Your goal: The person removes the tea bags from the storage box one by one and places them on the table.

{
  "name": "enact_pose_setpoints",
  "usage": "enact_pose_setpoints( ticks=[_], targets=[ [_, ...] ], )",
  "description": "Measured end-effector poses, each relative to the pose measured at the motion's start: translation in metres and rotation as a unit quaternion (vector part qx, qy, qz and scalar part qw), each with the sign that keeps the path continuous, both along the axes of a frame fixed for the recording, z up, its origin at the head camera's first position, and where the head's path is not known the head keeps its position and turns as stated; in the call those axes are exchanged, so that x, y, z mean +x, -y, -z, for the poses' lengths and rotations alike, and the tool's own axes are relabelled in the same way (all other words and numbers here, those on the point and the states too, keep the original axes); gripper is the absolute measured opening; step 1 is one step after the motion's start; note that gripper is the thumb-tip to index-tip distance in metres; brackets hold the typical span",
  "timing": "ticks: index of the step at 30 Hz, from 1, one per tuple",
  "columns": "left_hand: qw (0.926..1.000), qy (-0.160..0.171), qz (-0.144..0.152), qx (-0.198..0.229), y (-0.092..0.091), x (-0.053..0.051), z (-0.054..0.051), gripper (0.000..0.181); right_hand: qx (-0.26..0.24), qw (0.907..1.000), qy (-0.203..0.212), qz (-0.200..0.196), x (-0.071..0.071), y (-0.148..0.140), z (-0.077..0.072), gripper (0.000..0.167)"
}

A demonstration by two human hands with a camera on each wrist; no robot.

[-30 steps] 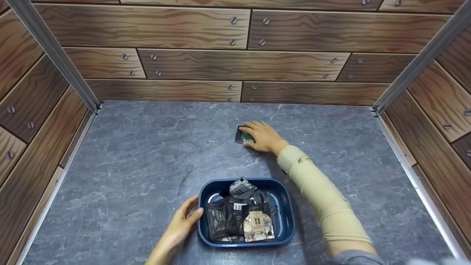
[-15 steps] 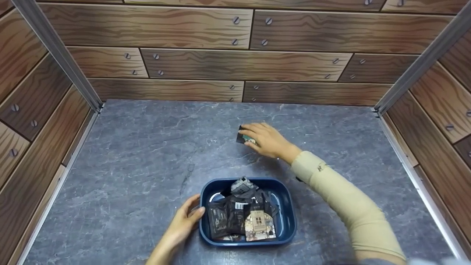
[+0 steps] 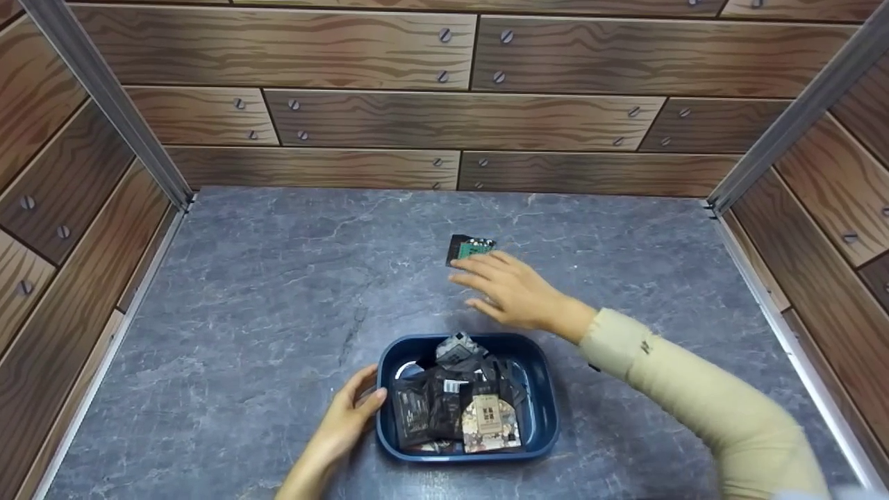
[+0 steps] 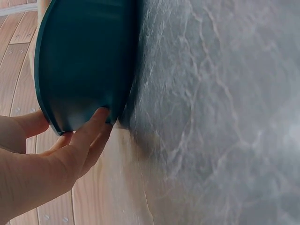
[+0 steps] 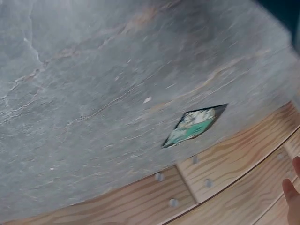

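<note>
A black packet with a green label [image 3: 474,248] lies flat on the grey marbled surface; in the right wrist view the same packet [image 5: 194,125] lies apart from the fingers. My right hand [image 3: 517,292] hovers just in front of it, fingers spread and holding nothing. The blue bin [image 3: 467,457] contains several black packets [image 3: 444,410], a cream patterned one [image 3: 490,425] and a silvery one [image 3: 458,349]. My left hand [image 3: 347,413] touches the bin's left side. Seen from the left wrist, that hand [image 4: 61,159] has its thumb at the rim and fingers against the outer wall [image 4: 89,61].
Wood-patterned walls [image 3: 361,121] stand behind and on both sides, with grey metal strips at the corners. The grey marbled surface [image 3: 264,298] stretches left of the bin and behind it.
My right hand has let go of the green-labelled packet and drawn back toward the bin and to the right, uncovering more of the packet. My left hand stays at the bin.
</note>
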State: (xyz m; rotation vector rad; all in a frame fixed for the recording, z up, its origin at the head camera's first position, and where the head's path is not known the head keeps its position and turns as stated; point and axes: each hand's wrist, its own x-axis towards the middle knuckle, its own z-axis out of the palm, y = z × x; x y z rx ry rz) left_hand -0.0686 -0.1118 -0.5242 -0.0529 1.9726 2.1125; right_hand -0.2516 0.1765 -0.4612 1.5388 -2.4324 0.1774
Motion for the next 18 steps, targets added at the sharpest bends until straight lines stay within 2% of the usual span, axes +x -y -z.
enact_pose_setpoints(
  ticks=[10,18],
  targets=[
    [1.0000,-0.001,0.001,-0.006,0.000,0.000,-0.001,0.054,0.026,0.9945,-0.037,-0.094,0.048,0.004,-0.008,0.048],
    [1.0000,-0.004,-0.001,-0.007,0.000,0.000,-0.001,0.053,0.064,0.9869,-0.050,-0.139,0.077,0.007,-0.007,0.051]
  ],
)
